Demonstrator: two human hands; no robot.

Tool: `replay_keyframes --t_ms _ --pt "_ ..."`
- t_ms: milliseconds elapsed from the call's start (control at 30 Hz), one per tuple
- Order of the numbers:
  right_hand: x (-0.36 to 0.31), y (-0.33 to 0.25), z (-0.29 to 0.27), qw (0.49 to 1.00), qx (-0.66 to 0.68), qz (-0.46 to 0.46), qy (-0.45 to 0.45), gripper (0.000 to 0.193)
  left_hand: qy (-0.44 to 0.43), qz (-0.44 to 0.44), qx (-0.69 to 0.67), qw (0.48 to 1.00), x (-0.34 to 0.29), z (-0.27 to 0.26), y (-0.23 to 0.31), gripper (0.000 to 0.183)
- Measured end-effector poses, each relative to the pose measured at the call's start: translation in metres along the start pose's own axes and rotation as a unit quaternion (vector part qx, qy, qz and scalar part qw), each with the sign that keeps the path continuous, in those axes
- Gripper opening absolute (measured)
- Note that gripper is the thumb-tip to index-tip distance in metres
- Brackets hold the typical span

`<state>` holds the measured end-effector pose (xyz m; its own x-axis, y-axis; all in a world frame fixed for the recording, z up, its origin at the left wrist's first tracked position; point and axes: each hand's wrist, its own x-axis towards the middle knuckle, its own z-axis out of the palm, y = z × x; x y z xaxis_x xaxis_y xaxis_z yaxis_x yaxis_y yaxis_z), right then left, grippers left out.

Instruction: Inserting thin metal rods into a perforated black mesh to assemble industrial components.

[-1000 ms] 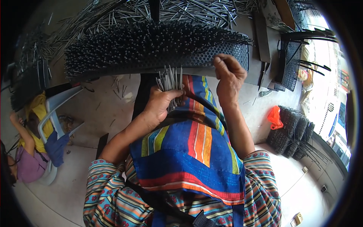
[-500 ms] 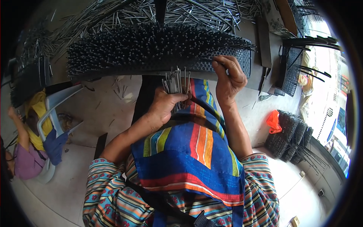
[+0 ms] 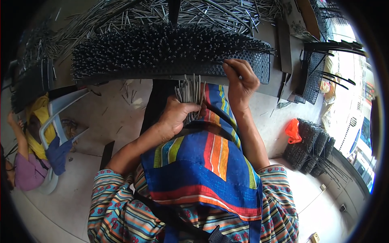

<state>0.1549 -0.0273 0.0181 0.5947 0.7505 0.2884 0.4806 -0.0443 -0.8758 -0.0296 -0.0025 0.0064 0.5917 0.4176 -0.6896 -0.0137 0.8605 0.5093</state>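
My left hand [image 3: 172, 117] is wrapped round an upright bundle of thin grey metal rods [image 3: 188, 92], held above my lap between me and a wide black rack. That rack is a perforated plate [image 3: 259, 67] filled with dark upright rods [image 3: 150, 48], packed closely over most of its length. Bare holes show at its right end and along the near edge. My right hand [image 3: 243, 83] is at the near edge of the plate, right of the bundle, thumb and fingers pinched together. Whatever is in that pinch is too small to make out.
Loose metal rods [image 3: 133, 16] lie heaped behind the rack. A co-worker in a purple top [image 3: 30, 172] sits at the left beside a pale chair [image 3: 60, 121]. Black racks [image 3: 310, 148] with an orange-red bag [image 3: 292, 131] stand on the floor at the right.
My right hand has shifted slightly left along the plate's near edge, its fingers still pinched. My left hand keeps hold of the bundle in nearly the same place.
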Motion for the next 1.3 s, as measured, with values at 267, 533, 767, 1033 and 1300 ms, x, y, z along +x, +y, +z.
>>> replay_keyframes --t_ms 267,533,767,1033,1300 --pt "0.007 -0.006 0.008 0.999 -0.051 0.008 0.01 0.012 0.022 -0.01 -0.05 0.998 0.008 0.003 -0.001 0.02" --pt "-0.007 -0.014 -0.005 0.981 -0.06 0.129 -0.13 0.014 -0.018 0.004 -0.087 0.996 0.0 0.0 0.006 0.023" --pt "-0.029 -0.03 0.006 0.857 0.22 0.409 -0.222 0.008 -0.012 0.029 -0.018 0.999 -0.014 -0.004 0.007 0.028" --pt "-0.017 -0.05 0.032 0.965 0.181 0.186 -0.047 0.002 0.069 0.009 -0.023 0.997 -0.018 -0.037 -0.002 0.015" --pt "-0.006 -0.039 0.065 0.994 0.094 -0.042 -0.03 0.013 0.079 0.063 -0.045 0.994 -0.024 -0.035 0.009 0.014"
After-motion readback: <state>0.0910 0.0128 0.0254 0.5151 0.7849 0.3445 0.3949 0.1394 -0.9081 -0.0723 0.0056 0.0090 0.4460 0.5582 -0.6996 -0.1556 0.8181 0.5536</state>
